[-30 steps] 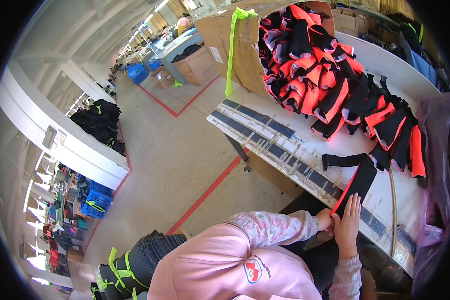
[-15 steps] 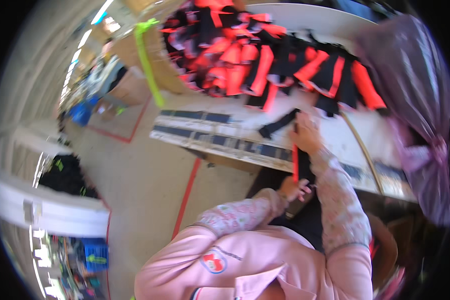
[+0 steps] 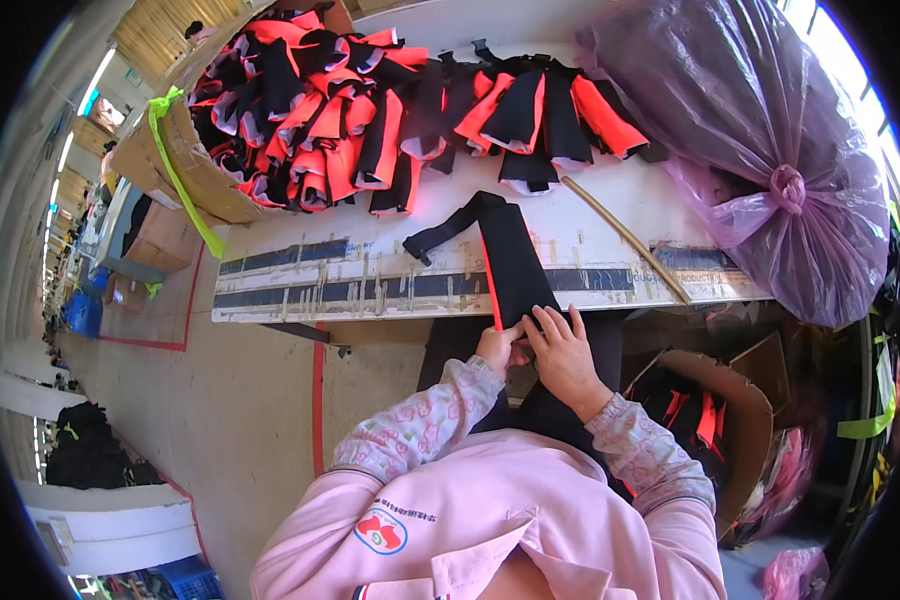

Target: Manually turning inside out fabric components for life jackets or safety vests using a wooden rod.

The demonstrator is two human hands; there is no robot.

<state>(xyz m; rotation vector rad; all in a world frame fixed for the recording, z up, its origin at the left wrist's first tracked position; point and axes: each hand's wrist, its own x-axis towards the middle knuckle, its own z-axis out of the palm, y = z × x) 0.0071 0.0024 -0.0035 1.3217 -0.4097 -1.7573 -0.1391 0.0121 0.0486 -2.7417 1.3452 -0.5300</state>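
Note:
A black fabric band [image 3: 518, 255] with a bright orange edge lies over the front edge of the white table, its near end hanging toward me. Its narrow black strap [image 3: 450, 228] bends off to the left and ends in a small dark buckle. My left hand [image 3: 498, 348] pinches the band's near end from the left side. On the right, my right hand [image 3: 567, 362] grips the same end with the thumb and bent fingers; its fingertips are partly apart. The two hands almost touch. What lies beneath the fingers is hidden.
A heap of black and orange bands [image 3: 320, 110] covers the table's far side. A wooden stick [image 3: 625, 240] lies right of the band. A tied purple plastic bag [image 3: 750, 130] stands at the right. An open cardboard box [image 3: 745, 400] with similar pieces sits below the table.
My right hand has come back from the strap on the table to the band's near end, beside my left hand. The band now lies spread wider. The view has shifted.

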